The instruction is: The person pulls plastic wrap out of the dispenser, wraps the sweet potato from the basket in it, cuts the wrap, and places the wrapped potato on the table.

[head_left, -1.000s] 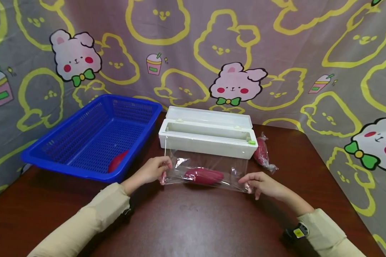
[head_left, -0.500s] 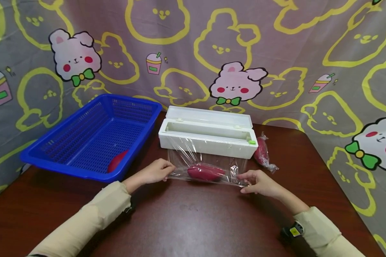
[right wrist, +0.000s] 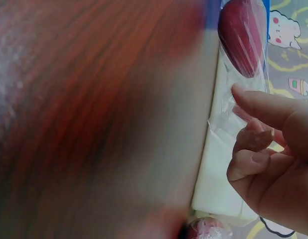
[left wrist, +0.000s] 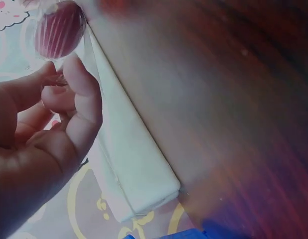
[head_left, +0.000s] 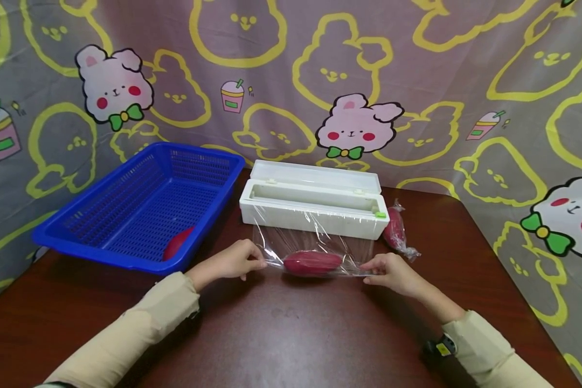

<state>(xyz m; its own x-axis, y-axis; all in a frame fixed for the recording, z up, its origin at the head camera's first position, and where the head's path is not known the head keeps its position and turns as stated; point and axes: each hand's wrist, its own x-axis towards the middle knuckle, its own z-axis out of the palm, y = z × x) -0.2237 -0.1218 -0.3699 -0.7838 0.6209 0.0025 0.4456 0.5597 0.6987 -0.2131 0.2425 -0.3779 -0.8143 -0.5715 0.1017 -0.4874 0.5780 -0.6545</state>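
Note:
A reddish-purple, oval object, resembling a sweet potato [head_left: 312,263], lies inside a sheet of clear cling film [head_left: 339,243]. That film stretches from the front of the white cling film dispenser [head_left: 310,220], whose lid stands raised. My left hand [head_left: 237,260] pinches the film's left end between thumb and fingers, beside the wrapped object. At the other end my right hand [head_left: 393,274] pinches the film. In the left wrist view the left hand [left wrist: 59,114] has its fingertips close below the wrapped object [left wrist: 60,30]. The right wrist view shows the right hand [right wrist: 268,144] at the gathered film.
On the left stands a blue perforated basket [head_left: 111,261] with a red object [head_left: 177,243] inside. A similar object wrapped in film [head_left: 395,230] lies right of the dispenser. A patterned curtain [head_left: 281,81] hangs behind the dark wooden table [head_left: 291,334].
The film has folded over the object and drawn in closer around it. Both hands have come slightly nearer each other, now pinching the film beside the object's ends.

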